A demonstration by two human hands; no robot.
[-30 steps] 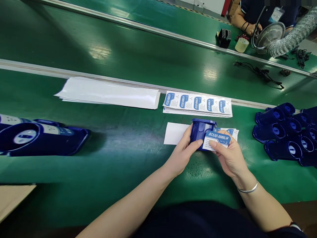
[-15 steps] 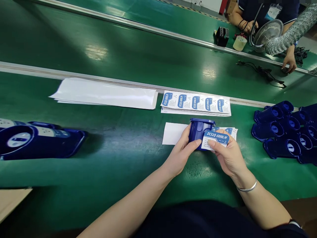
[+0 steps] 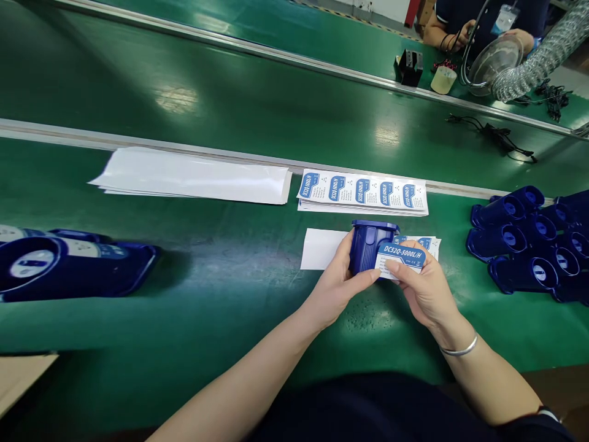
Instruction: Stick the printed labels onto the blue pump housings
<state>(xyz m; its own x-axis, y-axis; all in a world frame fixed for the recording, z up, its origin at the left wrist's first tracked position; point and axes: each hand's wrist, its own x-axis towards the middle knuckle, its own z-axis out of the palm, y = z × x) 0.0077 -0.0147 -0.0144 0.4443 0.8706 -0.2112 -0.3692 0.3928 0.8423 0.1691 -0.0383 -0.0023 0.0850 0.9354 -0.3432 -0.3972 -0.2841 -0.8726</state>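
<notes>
My left hand (image 3: 338,279) is closed around a dark blue plastic housing (image 3: 365,245), its thumb reaching to the lower corner of a label. That blue-and-white label (image 3: 401,255), printed DC52Q-5000L/H, is pinched in my right hand (image 3: 423,282) and lies against the housing's right side. Whether its far edge is stuck down cannot be made out. Beneath both hands a label sheet (image 3: 322,248) lies on the green bench, its left part bare and a few printed labels showing at its right end.
Behind my hands lie a stack of printed label sheets (image 3: 361,190) and a pile of blank white sheets (image 3: 197,177). Several blue housings (image 3: 529,245) stand at the right, labelled ones (image 3: 83,264) at the left. A co-worker (image 3: 483,31) sits across, near a duct (image 3: 538,67).
My left thumb has moved slightly right and down, toward the label's lower edge. The co-worker's hand has drawn back from the cable on the far bench.
</notes>
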